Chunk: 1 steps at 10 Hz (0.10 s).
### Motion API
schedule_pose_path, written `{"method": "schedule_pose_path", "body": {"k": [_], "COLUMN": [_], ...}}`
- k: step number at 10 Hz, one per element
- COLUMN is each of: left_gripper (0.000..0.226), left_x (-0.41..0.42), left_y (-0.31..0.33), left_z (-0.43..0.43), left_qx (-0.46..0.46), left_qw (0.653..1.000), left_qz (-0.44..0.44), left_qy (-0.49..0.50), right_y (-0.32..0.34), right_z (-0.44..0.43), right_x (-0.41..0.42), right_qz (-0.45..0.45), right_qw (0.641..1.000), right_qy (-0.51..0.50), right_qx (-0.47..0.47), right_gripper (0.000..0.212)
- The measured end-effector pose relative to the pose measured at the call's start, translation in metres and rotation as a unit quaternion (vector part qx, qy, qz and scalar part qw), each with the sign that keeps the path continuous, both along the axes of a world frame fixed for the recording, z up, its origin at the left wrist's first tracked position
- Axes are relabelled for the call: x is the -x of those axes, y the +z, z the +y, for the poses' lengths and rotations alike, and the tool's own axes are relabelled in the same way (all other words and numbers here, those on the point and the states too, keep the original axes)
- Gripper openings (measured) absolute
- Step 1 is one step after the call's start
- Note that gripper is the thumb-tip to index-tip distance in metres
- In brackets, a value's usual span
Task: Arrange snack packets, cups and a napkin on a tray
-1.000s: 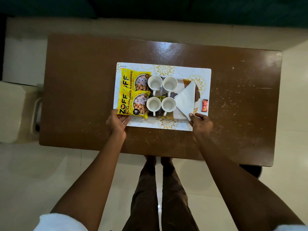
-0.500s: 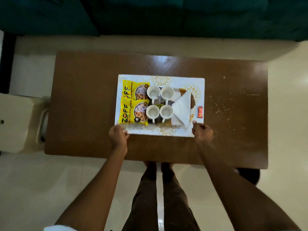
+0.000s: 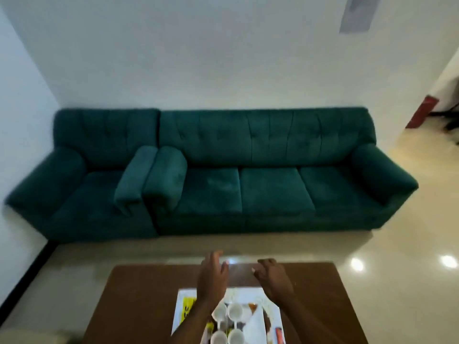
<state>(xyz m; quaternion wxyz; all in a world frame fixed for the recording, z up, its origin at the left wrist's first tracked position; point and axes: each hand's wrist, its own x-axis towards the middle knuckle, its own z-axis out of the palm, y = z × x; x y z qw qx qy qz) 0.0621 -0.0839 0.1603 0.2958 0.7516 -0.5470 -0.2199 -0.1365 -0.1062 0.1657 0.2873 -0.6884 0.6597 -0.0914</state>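
Note:
At the bottom of the head view the white patterned tray [image 3: 269,305] lies on the brown table [image 3: 139,301]. On it stand several white cups [image 3: 235,312], a yellow snack packet [image 3: 186,307] partly behind my left forearm, and a white folded napkin [image 3: 255,327]. A small red sachet [image 3: 279,335] lies at the tray's right edge. My left hand [image 3: 212,278] and my right hand [image 3: 273,278] hover above the tray's far side, fingers spread, holding nothing.
A dark green sofa [image 3: 270,175] and a matching armchair [image 3: 82,175] stand against the white wall beyond the table. Glossy beige floor [image 3: 397,269] runs to the right toward a doorway with a red object [image 3: 421,115].
The camera has tilted up from the table to the sofa. Both hands have left the tray's near edge and now hang raised and open over its far side.

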Motion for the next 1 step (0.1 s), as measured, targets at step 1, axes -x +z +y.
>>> {"method": "schedule_pose_path", "body": {"k": [1], "left_gripper": [0.035], "left_x": [-0.0051], "left_y": [0.0833], "left_z": [-0.0439], "left_qx": [0.062], "left_qw": [0.997], "left_qz": [-0.031], "left_qy": [-0.039], "right_y": [0.0763], "right_z": [-0.0390], "right_x": [-0.0138], "right_qz": [-0.007], "right_qw": [0.996], "right_qy": [0.011], "right_qx": [0.087], "right_gripper": [0.059]}}
